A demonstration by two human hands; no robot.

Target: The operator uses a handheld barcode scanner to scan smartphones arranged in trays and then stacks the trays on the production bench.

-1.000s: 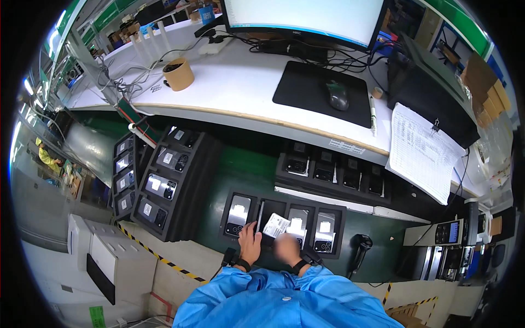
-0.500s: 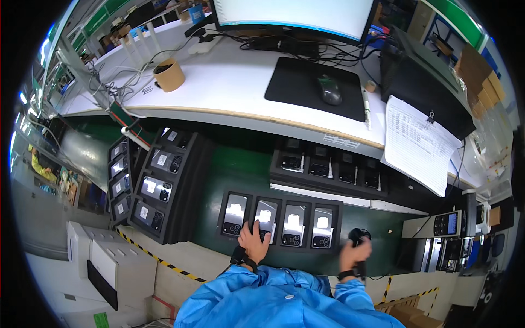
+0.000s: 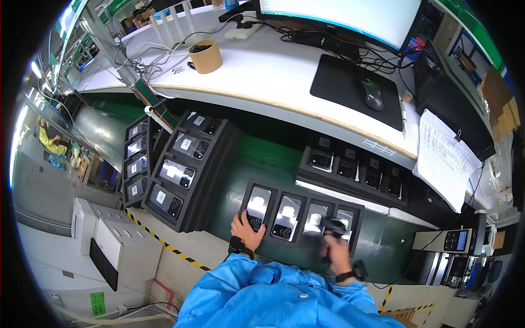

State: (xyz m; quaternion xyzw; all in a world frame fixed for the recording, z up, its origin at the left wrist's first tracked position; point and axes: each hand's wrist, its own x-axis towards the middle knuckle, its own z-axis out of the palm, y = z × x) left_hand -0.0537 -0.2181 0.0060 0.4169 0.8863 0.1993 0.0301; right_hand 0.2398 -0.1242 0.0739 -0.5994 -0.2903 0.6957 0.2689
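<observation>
A black foam tray [image 3: 299, 240] lies on the green surface before me with a row of phones, back side up, each with a white label. My left hand [image 3: 249, 232] rests at the lower end of the leftmost phone [image 3: 259, 202], fingers spread around its camera corner. Beside it lies a second phone [image 3: 286, 216]. My right hand [image 3: 336, 252] is wrapped round a black handheld scanner [image 3: 334, 224], blurred by motion. The scanner is above the right half of the tray, partly hiding the third phone [image 3: 315, 214] and the rightmost phone [image 3: 345, 216].
Stacked foam trays [image 3: 210, 180] of phones stand at left, and another tray stack [image 3: 354, 183] sits under the desk edge. On the white desk [image 3: 257, 82] are a monitor, a mouse [image 3: 373, 95], a tape roll [image 3: 205, 57] and clipped papers [image 3: 445, 158]. Equipment [image 3: 445, 240] stands at right.
My left hand has shifted from the second phone to the leftmost one. My right hand has swung left with the scanner, from beside the tray to over it. The whole view has shifted.
</observation>
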